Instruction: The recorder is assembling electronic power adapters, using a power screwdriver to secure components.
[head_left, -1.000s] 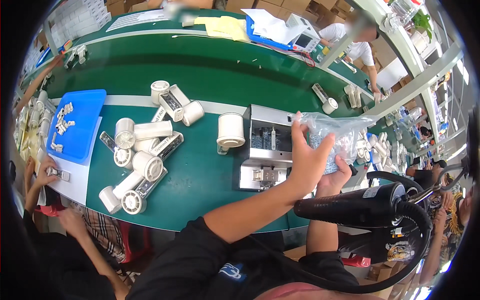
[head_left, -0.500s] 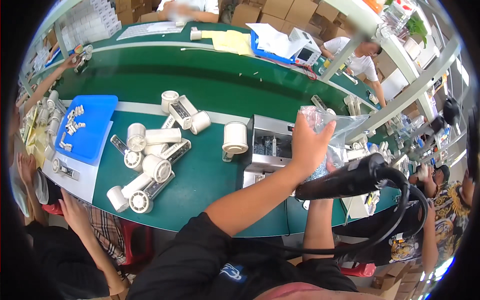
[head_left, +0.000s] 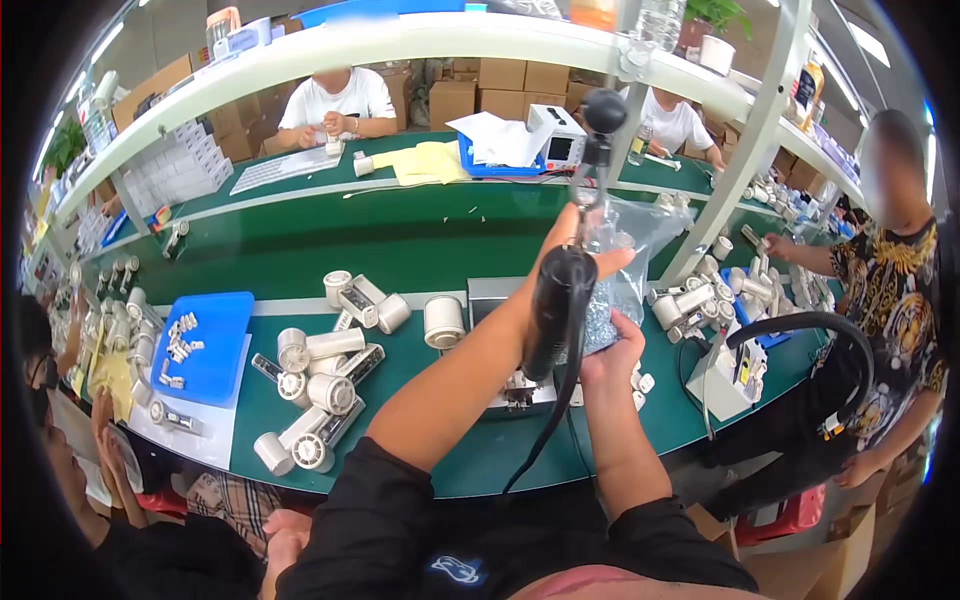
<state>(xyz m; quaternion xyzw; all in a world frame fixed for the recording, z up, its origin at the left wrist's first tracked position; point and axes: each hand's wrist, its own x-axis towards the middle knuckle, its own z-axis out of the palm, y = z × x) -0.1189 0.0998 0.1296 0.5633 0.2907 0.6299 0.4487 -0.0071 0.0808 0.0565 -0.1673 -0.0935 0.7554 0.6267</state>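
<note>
A clear plastic bag of small silvery pieces, which look like screws, is held up above the bench. My left hand is closed on the bag's upper left side, its thumb across the plastic; the hanging screwdriver partly covers this hand. From below and the right, my right hand grips the filled bottom of the bag. The black electric screwdriver hangs in front of my left wrist, its cable trailing down. Behind my left forearm sits a metal box, mostly hidden.
White handheld fan-like units lie piled to the left, beside a blue tray of small white parts. More units and a white box are on the right. A shelf beam crosses above. Co-workers sit or stand around.
My view has lifted and shifted. The bag and both hands have moved leftward against the bench, covering the metal box more. The screwdriver now hangs upright instead of lying sideways.
</note>
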